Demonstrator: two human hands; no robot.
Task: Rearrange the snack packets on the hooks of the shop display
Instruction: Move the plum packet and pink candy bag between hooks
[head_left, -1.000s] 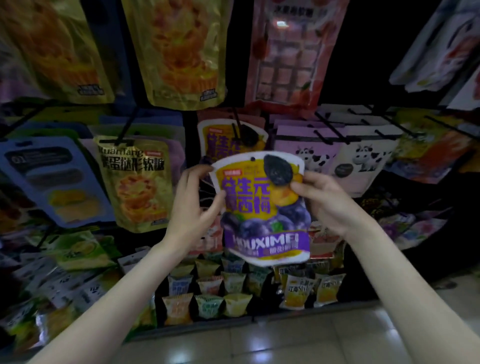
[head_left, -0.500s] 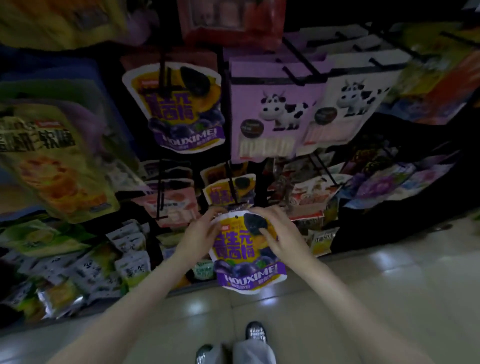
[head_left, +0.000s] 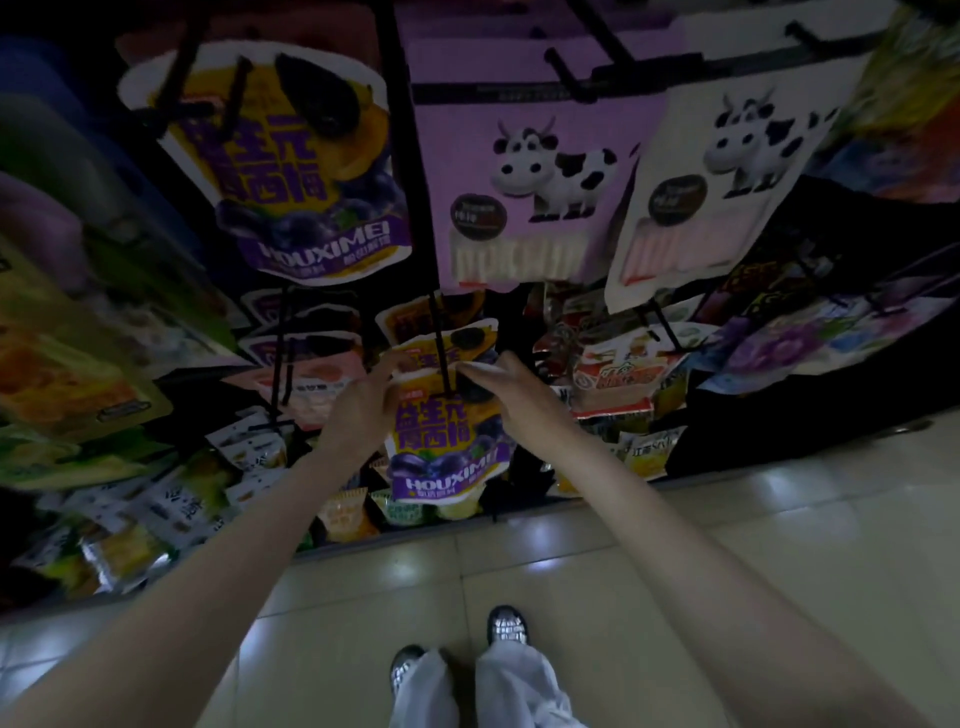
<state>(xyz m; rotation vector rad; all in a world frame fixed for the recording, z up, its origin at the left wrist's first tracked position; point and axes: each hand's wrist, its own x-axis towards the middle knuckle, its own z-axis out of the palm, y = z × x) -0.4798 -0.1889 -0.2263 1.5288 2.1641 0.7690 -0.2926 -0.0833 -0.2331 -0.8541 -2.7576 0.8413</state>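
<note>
The prune packet (head_left: 441, 441) has been carried down from chest height to the low row of the display, and the view has tipped down with it, so shoes (head_left: 506, 626) and pale trousers (head_left: 519, 686) are now seen on the tiled floor (head_left: 779, 545). The packet is held upright at a black hook (head_left: 441, 353), whose tip is seen right at the packet's top edge; whether the hole is threaded cannot be told. The left hand (head_left: 358, 410) is closed on the upper left corner, fingers pinched on the edge. The right hand (head_left: 511, 395) is clamped on the upper right corner, thumb and fingers pressed together on the packet's top. More prune packets (head_left: 441, 338) are hung just behind on the same hook. A larger matching packet (head_left: 291, 171) is hung on the row above, beside a purple cow packet (head_left: 524, 171) and a white cow packet (head_left: 727, 171). Small sweets (head_left: 400, 512) are piled below.
</note>
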